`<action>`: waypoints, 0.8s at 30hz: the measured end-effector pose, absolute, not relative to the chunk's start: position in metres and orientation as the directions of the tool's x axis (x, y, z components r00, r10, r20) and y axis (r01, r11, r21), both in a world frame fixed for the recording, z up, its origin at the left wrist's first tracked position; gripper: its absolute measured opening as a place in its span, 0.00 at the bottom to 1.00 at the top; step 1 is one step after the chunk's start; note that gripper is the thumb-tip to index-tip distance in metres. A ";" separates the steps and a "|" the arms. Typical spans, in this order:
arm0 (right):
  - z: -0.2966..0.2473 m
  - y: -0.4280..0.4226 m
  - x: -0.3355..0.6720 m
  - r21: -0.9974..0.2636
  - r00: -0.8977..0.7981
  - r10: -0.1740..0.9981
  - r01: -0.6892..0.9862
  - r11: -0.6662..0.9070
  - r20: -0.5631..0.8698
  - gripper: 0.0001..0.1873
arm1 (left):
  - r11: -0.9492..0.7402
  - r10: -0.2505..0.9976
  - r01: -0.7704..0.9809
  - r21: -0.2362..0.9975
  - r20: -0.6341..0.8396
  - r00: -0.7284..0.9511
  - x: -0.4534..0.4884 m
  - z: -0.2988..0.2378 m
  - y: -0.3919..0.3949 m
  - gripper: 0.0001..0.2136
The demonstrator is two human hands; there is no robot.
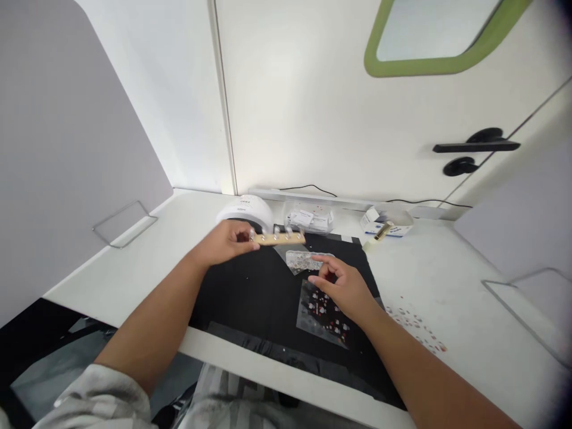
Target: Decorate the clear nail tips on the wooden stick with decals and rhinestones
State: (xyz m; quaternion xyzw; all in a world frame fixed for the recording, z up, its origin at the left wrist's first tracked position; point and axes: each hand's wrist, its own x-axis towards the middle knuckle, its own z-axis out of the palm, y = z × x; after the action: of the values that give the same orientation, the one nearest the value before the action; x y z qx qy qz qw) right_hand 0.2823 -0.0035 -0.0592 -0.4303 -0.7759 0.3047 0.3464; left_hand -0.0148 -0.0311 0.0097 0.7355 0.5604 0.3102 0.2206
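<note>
The left hand point(239, 240) pinches one end of a narrow, pale wooden strip point(281, 239) between thumb and fingers; the strip juts rightward from that grip, above the work surface, with small clear curved pieces point(288, 233) standing in a row along it. The right hand point(344, 289) has its thumb and index finger spread apart, the others curled; whether anything tiny sits on a fingertip, I cannot tell.

Since the strip is gripped only at one end, a loosened pinch could let its far end dip, and a knock might unseat a clear piece. Under the right index fingertip lies a clear, knobbly compartmented plastic tray point(297, 260); a careless brush there could probably scatter its contents. Below the right thumb, a transparent sheet dotted with red and white bits point(308, 325) could be dragged by the wrist.

Under both hands spreads a black rectangular mat point(250, 304) on a white tabletop point(187, 208). Right of the right hand, small multicoloured pieces point(415, 325) are strewn on the bare white surface. Beyond the left fingers sits a white domed device point(245, 208); farther off rises a white door point(313, 119) with a black lever handle point(478, 146).
</note>
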 end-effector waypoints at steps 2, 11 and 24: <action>-0.059 -0.004 0.283 -0.762 -0.400 0.873 0.461 0.455 0.279 0.19 | -0.175 0.972 0.727 0.664 0.234 0.021 -0.036 0.016 -0.039 0.17; -0.056 -0.016 0.283 -0.645 -0.467 0.774 0.442 0.623 0.427 0.11 | 0.453 0.765 0.760 0.465 0.236 -0.600 -0.148 -0.001 -0.106 0.15; -0.057 -0.016 0.285 -0.623 -0.426 0.777 0.468 0.627 0.463 0.11 | 0.666 0.710 0.701 0.255 0.073 -0.700 -0.159 -0.043 -0.126 0.15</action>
State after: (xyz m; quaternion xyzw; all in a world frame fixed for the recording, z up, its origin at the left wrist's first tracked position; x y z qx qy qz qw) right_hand 0.2855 -0.0160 -0.0568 -0.3801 -0.8190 0.2050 0.3778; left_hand -0.1590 -0.1263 -0.0430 0.3868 0.9124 0.1328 0.0164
